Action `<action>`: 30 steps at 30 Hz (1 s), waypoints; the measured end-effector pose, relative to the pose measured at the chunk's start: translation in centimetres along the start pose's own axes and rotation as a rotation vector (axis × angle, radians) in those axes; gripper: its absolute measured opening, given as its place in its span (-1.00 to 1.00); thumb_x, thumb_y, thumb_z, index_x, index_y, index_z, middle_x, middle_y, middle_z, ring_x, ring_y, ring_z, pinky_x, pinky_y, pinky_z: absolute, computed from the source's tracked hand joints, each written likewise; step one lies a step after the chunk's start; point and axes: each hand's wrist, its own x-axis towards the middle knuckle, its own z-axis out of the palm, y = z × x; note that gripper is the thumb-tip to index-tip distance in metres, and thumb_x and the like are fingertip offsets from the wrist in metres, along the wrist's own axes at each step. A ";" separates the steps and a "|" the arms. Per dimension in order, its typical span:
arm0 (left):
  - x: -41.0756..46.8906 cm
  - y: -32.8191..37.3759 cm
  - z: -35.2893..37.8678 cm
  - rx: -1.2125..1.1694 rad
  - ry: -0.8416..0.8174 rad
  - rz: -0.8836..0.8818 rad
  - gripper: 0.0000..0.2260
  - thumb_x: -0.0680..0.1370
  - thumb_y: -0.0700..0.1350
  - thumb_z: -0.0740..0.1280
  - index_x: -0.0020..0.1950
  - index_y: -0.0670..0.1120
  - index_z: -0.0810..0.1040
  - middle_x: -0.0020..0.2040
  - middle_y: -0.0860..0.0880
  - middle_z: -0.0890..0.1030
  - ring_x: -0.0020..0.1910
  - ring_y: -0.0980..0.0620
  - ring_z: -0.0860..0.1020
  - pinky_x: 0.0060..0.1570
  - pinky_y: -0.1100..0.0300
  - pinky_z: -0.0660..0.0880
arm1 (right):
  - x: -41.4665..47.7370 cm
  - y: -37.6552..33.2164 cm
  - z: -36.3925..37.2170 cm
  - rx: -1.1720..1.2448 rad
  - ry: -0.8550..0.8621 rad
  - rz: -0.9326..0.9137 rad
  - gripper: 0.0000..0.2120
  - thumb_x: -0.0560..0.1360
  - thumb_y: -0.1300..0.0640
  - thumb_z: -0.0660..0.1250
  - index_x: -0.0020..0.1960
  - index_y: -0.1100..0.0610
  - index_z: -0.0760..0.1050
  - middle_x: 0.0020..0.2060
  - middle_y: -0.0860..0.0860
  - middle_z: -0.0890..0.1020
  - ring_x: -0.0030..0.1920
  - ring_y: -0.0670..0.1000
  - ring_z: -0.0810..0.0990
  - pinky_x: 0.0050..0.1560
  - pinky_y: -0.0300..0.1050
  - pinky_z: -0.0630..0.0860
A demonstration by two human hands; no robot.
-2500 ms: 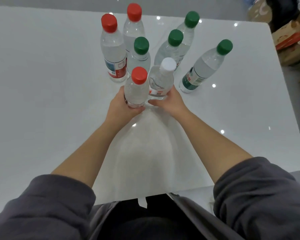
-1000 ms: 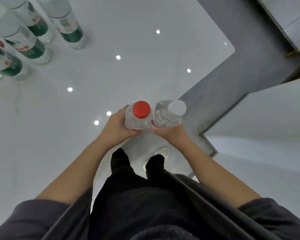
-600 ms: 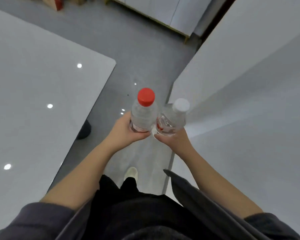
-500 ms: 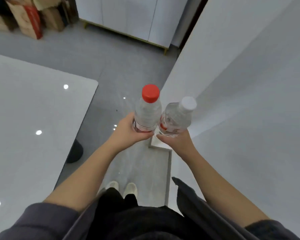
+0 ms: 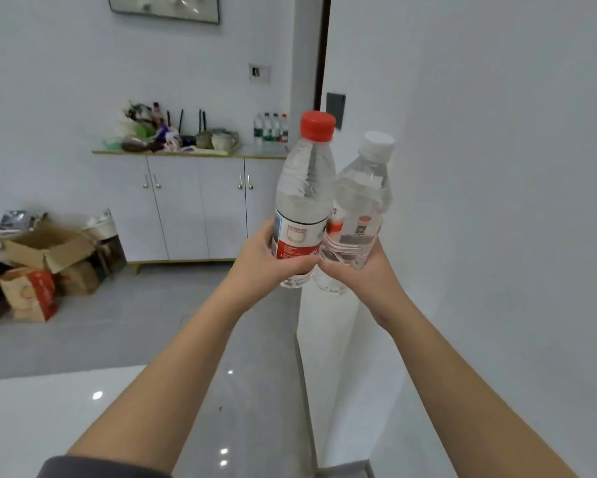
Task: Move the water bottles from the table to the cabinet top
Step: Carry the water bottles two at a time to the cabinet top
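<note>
Head view: left hand (image 5: 269,260) is wrapped around the red-capped bottle (image 5: 304,188) low on its label. Right hand (image 5: 362,270) grips the white-capped bottle (image 5: 359,201) the same way. Both are upright, bodies touching, in mid-air and well apart from the cabinet top (image 5: 255,154). Looks like mid-carry.

A row of bottles (image 5: 271,129) stands at the top's right end, and clutter (image 5: 159,136) fills its left and middle. Aim for the bare strip just beside the row. Keep the bottles vertical, land bases flat one at a time, and let go only once each is steady.
</note>
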 end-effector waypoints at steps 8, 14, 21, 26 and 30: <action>1.6 6.0 -4.0 0.010 0.135 0.081 -0.59 0.36 -0.15 0.56 0.08 0.18 0.51 -0.05 0.16 0.67 -0.13 0.29 0.64 -0.20 0.36 0.54 | 3.6 -6.5 1.0 0.100 0.021 -0.087 -0.50 0.41 0.24 0.53 0.25 -0.09 0.47 0.07 -0.11 0.70 0.07 -0.07 0.68 -0.02 -0.08 0.57; 2.0 6.8 -6.3 -0.085 0.207 0.032 -0.53 0.40 -0.17 0.53 0.26 0.04 0.50 0.05 0.05 0.66 0.01 0.10 0.61 -0.16 0.22 0.50 | 5.0 -6.8 1.7 0.120 0.039 -0.047 -0.52 0.40 0.23 0.53 0.22 -0.08 0.48 0.03 -0.09 0.70 0.06 -0.03 0.69 -0.12 -0.13 0.57; 2.9 6.1 -8.3 -0.119 0.244 0.006 -0.54 0.41 -0.20 0.52 0.26 0.02 0.50 0.07 0.02 0.64 0.05 0.04 0.59 -0.05 0.11 0.51 | 6.6 -6.7 2.5 0.100 0.045 0.003 -0.58 0.40 0.20 0.53 0.16 -0.11 0.50 0.03 -0.07 0.71 0.03 -0.01 0.70 -0.06 0.01 0.62; 3.9 5.4 -9.6 -0.144 0.258 0.003 -0.58 0.41 -0.20 0.51 0.20 0.05 0.49 0.04 0.04 0.63 0.01 0.07 0.59 -0.11 0.14 0.51 | 7.9 -6.6 3.3 0.088 0.045 -0.006 -0.59 0.40 0.21 0.53 0.14 -0.10 0.51 0.03 -0.05 0.71 0.04 0.01 0.69 0.01 0.04 0.63; 5.3 5.0 -10.9 -0.139 0.259 -0.010 -0.54 0.41 -0.19 0.52 0.25 0.03 0.47 0.06 0.04 0.62 0.02 0.07 0.57 -0.05 0.09 0.51 | 9.4 -6.5 4.4 0.091 0.069 -0.034 -0.51 0.38 0.21 0.55 0.22 -0.07 0.48 0.07 -0.06 0.69 0.09 -0.02 0.67 0.14 0.09 0.60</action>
